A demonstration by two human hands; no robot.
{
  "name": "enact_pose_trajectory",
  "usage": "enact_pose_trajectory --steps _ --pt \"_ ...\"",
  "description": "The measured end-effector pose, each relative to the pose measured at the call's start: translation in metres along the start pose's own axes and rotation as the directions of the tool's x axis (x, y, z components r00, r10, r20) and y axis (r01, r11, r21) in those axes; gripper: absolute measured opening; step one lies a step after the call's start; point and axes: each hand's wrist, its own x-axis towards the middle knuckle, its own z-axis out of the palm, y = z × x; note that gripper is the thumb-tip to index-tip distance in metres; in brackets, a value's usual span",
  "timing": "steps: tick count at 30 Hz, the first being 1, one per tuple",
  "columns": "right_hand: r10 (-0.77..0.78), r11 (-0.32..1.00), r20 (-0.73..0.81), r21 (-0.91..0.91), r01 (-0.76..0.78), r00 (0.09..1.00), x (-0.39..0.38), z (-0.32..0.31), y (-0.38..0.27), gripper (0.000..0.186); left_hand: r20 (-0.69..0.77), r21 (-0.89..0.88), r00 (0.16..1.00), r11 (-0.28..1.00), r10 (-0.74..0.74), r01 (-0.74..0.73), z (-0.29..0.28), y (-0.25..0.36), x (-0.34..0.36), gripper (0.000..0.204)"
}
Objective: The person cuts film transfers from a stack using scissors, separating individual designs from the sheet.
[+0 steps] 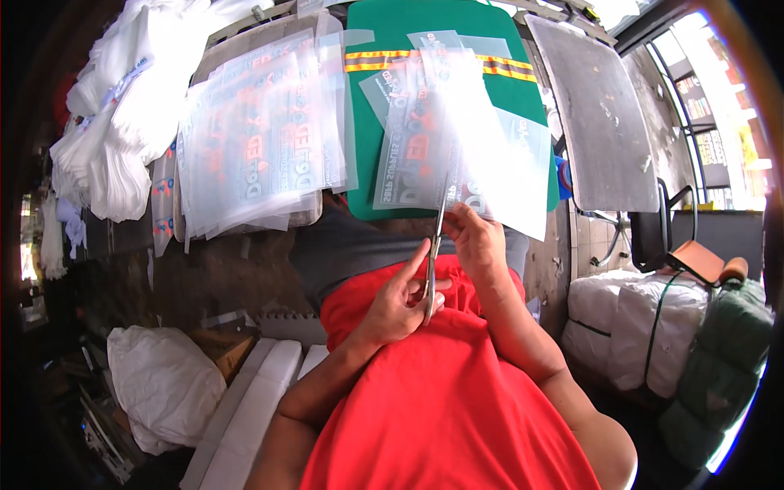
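Observation:
My left hand (398, 304) has its thumb and fingers at the handles of a pair of metal scissors (434, 265). The blades point away from me, toward the near edge of a loose pile of translucent printed plastic sheets (408, 167). Close to the blades, my right hand (480, 243) pinches the near edge of a whitish plastic sheet (482, 167), which glares in the light. These sheets lie fanned out on a green board (366, 147) crossed by a yellow, orange and grey striped band (506, 68).
Left of the board, more printed plastic sheets (261, 139) cover a grey board. Bunched white plastic (122, 131) hangs at far left. A bare grey board (596, 114) stands at right. White wrapped bales (645, 318) and a white sack (163, 380) sit lower down.

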Motion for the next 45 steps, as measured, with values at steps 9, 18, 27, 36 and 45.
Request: enact_pose_trajectory --steps 9,18,27,36,45 --pt "0.003 1.0 0.007 0.017 -0.003 1.0 -0.002 0.001 0.0 0.029 0.016 0.052 0.999 0.998 0.041 -0.042 0.0 0.002 0.003 0.083" --pt "-0.007 0.977 -0.051 -0.215 -0.004 0.999 -0.001 0.006 0.003 0.028 -0.024 0.07 0.997 0.994 -0.079 0.08 0.008 0.017 -0.002 0.08" --pt "0.007 0.967 -0.067 -0.253 -0.024 0.998 -0.009 0.002 -0.002 0.021 -0.02 -0.016 0.998 0.998 -0.066 0.066 0.006 0.018 0.011 0.078" --pt "0.058 0.958 -0.033 -0.281 -0.065 0.998 -0.026 -0.001 -0.006 0.019 -0.056 -0.044 0.998 0.999 -0.027 0.025 -0.001 0.016 0.035 0.076" --pt "0.013 0.959 -0.018 -0.284 -0.017 1.0 -0.025 -0.012 -0.008 0.025 -0.031 -0.051 0.999 0.998 0.019 -0.021 -0.005 0.039 0.08 0.076"
